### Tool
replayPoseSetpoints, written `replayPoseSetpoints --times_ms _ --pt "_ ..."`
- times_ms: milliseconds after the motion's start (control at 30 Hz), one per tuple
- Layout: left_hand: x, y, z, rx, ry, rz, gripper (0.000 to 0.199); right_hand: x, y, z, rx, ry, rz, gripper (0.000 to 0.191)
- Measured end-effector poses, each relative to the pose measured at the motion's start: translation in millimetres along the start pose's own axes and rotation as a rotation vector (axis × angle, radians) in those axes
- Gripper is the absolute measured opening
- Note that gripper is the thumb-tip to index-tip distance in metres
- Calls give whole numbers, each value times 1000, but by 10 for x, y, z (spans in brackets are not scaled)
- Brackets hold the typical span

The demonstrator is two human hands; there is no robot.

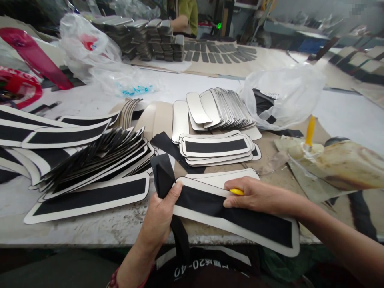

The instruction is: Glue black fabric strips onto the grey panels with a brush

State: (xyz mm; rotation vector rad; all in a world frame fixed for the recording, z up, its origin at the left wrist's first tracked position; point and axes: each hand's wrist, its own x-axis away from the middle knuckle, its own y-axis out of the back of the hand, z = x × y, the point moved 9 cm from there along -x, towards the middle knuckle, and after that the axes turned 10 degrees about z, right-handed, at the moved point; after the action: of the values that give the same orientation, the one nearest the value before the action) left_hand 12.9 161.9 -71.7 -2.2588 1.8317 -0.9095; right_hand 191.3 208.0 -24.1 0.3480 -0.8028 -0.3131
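My left hand (159, 216) pinches the left end of a long, round-cornered white panel (195, 214), thumb on top, along with a black fabric strip (163, 168). More black material (264, 226) covers the panel's middle, leaving a white border. A loose black end hangs below my left hand. My right hand (255, 195) is closed around a small yellow tool (237, 192), its working end hidden, with the fingers against the black surface. Behind it lies another white panel (222, 176) and a small stack of panels with black centres (214, 146).
A fanned pile of black-centred panels (99, 168) fills the left. White pieces (225, 110) stand in a row behind. At right, a yellow-handled brush (310, 132) sits in a plastic-wrapped glue container (339, 164). Plastic bags (285, 96) and a co-worker's arm (180, 24) are farther back.
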Motion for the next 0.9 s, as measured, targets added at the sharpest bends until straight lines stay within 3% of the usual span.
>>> replayPoseSetpoints --times_ms 400,767,833,900 --pt "-21 91 -19 -20 0 -114 39 53 95 -97 54 -56 15 32" --pt "-37 79 -9 29 20 -127 45 21 117 -44 0 82 71 34" --pt "-40 123 -2 13 26 -157 42 65 196 -79 20 88 36 35" --pt "-39 186 2 -13 36 -205 36 169 345 -177 61 39 -86 37"
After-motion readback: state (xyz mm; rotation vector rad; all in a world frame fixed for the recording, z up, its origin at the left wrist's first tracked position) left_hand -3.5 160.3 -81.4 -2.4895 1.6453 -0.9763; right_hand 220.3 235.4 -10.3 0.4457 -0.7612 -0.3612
